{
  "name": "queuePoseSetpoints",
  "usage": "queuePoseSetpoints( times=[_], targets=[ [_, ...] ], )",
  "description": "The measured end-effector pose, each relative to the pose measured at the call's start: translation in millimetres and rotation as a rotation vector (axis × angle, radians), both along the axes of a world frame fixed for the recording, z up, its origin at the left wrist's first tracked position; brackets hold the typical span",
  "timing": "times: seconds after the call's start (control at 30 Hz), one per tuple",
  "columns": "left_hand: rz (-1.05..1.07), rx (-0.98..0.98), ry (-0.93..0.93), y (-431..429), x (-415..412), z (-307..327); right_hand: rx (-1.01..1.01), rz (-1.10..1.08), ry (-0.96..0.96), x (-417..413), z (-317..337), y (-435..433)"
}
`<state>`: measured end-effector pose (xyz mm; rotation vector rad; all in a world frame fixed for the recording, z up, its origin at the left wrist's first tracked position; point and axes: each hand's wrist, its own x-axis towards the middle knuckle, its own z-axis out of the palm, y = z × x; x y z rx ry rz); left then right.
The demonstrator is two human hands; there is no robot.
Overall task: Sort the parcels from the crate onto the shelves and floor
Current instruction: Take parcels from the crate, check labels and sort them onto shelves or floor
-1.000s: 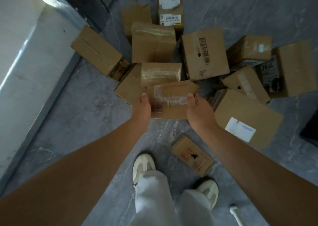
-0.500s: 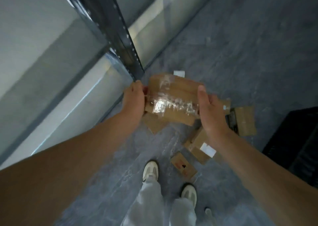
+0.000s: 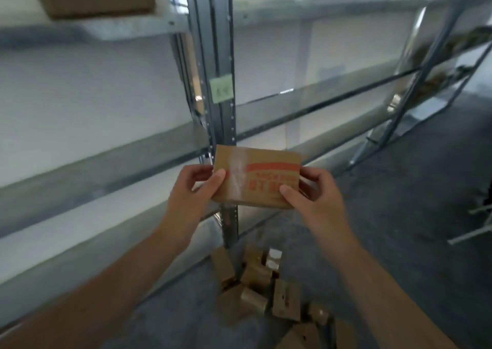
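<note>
The parcel [image 3: 257, 178], a flat brown carton with orange print and a strip of clear tape, is held up between both hands, its printed face turned toward the person. The left hand [image 3: 191, 189] pinches its left end, thumb on the front; the right hand [image 3: 314, 191] pinches the right end the same way. A second ago it was being lifted off the pile of parcels [image 3: 266, 282], which now lies on the floor [image 3: 399, 215] well below the hands. Beyond the hands stands the shelf upright [image 3: 221, 56], with a green label [image 3: 221, 88] above them. The pick looks done; choosing a shelf board [image 3: 106, 167] probably comes next.
</note>
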<state>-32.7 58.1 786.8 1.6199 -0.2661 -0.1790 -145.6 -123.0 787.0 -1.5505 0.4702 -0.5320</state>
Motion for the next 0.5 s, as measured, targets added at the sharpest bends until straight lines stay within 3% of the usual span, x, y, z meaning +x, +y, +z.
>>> queuePoseSetpoints(
  times=[0.2, 0.37, 0.5],
  targets=[
    [-0.021, -0.094, -0.187, 85, -45, 74, -0.037, 0.235, -0.086, -4, 69, 47],
    [0.074, -0.107, -0.321, 152, -65, 91, 0.258, 0.341, -0.211, 10, 100, 99],
    [0.209, -0.171, -0.355, 202, -79, 92, 0.213, 0.397, -0.200, 20, 114, 149]
  ],
)
